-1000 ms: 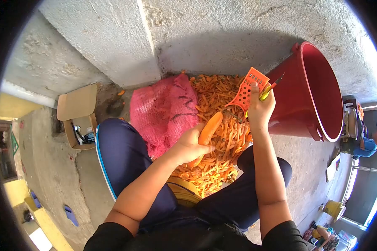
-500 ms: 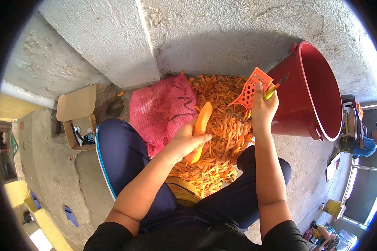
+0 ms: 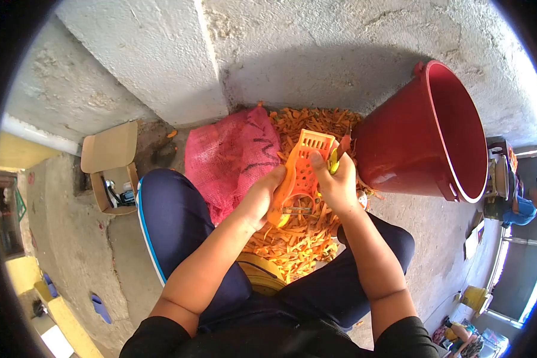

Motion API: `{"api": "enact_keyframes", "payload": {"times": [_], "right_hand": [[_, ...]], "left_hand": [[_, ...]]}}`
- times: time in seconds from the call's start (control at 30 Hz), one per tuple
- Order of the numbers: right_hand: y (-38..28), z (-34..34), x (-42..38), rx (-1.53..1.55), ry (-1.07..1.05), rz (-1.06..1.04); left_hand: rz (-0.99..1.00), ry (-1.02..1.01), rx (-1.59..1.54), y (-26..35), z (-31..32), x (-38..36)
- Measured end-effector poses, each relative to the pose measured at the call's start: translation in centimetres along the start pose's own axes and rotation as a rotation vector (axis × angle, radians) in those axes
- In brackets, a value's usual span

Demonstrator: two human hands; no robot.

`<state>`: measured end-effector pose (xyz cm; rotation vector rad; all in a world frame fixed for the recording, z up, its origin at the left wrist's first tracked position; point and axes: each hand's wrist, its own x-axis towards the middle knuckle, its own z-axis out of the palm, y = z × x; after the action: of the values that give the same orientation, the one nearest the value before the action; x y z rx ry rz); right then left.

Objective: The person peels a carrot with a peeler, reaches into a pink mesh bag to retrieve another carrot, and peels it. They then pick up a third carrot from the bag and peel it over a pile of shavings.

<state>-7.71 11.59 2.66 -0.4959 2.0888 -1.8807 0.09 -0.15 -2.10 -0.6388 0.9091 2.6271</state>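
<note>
My left hand (image 3: 264,194) is wrapped round a peeled orange carrot (image 3: 278,210), which is partly hidden behind an orange plastic grater-peeler (image 3: 305,173). In my right hand (image 3: 336,182) are the peeler, pressed by the thumb, and a yellow-green handled tool (image 3: 334,161) held between the fingers. The peeler lies close against the carrot's side. Below both hands spreads a pile of orange peelings (image 3: 304,238), with a pink mesh sack (image 3: 230,158) to its left.
A large red bucket (image 3: 400,143) leans at the right. An open cardboard box (image 3: 116,191) is at the left. Below the peelings is a yellow container (image 3: 259,273). A person in blue (image 3: 522,210) is far right, and a blue slipper (image 3: 101,308) lies lower left.
My right hand has moved left and down with the peeler and the yellow-green tool, from beside the bucket to the carrot. My left hand has stayed nearly in place.
</note>
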Motion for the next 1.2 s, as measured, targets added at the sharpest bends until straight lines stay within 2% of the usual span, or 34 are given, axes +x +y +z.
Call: {"api": "enact_keyframes", "payload": {"times": [0.07, 0.17, 0.2, 0.33, 0.47, 0.57, 0.67, 0.77, 0.87, 0.9, 0.97, 1.0, 1.13, 1.2], "right_hand": [[-0.1, -0.7, 0.3, 0.013, -0.068, -0.009], [-1.1, -1.7, 0.6, -0.147, -0.154, 0.033], [-0.7, -1.7, 0.7, -0.171, -0.133, 0.005], [-0.6, -0.6, 0.5, 0.131, 0.022, 0.077], [0.0, 1.1, -0.6, 0.057, 0.014, 0.022], [-0.3, 2.3, -1.3, -0.066, 0.017, -0.082], [0.4, 2.2, -1.3, -0.133, 0.052, -0.067], [0.1, 2.2, -1.2, -0.159, 0.117, -0.046], [0.9, 1.3, -0.4, -0.309, 0.214, -0.126], [1.1, 0.7, 0.0, -0.380, 0.251, -0.136], [0.6, -0.7, 2.0, -0.238, 0.409, -0.142], [0.5, -1.2, 2.5, -0.215, 0.421, -0.149], [1.0, -1.7, 3.2, -0.292, 0.497, -0.210], [2.0, -3.2, 4.4, -0.348, 0.613, -0.264]], "left_hand": [[0.003, 0.025, 0.035, 0.3, 0.1, -0.3], [0.022, -0.102, 0.021, 0.2, -1.4, 0.3], [0.030, -0.069, -0.025, 0.2, -1.2, 0.3], [0.031, 0.027, -0.116, 0.4, -0.1, 0.1], [-0.014, 0.073, -0.224, 0.7, 1.4, -0.3], [0.023, 0.024, -0.125, 0.2, 0.8, -0.3], [0.015, 0.058, -0.076, 0.1, 1.3, -0.5], [0.029, 0.019, -0.093, -0.3, 0.4, 0.0], [-0.009, -0.256, -0.173, -0.1, -0.8, -0.4], [-0.027, -0.172, -0.093, -0.6, -0.5, -0.6], [-0.064, -0.007, 0.066, -2.1, 0.7, -1.0], [-0.026, -0.034, 0.081, -1.1, 2.4, -2.4], [-0.111, -0.074, 0.059, -0.5, 1.8, -1.8], [-0.039, -0.187, 0.166, -0.8, 1.0, -1.4]]}}
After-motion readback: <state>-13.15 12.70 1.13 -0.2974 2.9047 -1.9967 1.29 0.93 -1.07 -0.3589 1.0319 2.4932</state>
